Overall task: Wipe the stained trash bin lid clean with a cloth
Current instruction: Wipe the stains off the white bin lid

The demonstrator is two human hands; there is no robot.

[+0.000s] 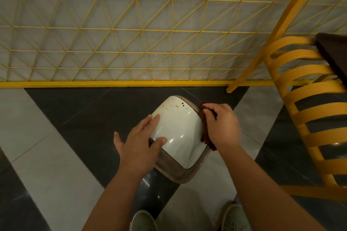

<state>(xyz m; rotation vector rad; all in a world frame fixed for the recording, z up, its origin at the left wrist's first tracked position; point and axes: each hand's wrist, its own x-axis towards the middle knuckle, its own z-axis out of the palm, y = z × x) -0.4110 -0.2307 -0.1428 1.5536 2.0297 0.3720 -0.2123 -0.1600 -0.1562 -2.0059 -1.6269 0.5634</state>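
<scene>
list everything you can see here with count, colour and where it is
trash bin lid: 1, cream white with brown spots near its far edge, centre, on the bin
trash bin: 1, taupe rim, on the floor below the lid
cloth: 1, dark brown, against the lid's right edge
wire fence: 1, yellow, across the top
chair: 1, yellow slatted, right
floor: dark and pale grey tiles
shoes: 2, pale green, bottom edge
left hand: 1, fingers flat on the lid's left side
right hand: 1, grips the cloth
</scene>
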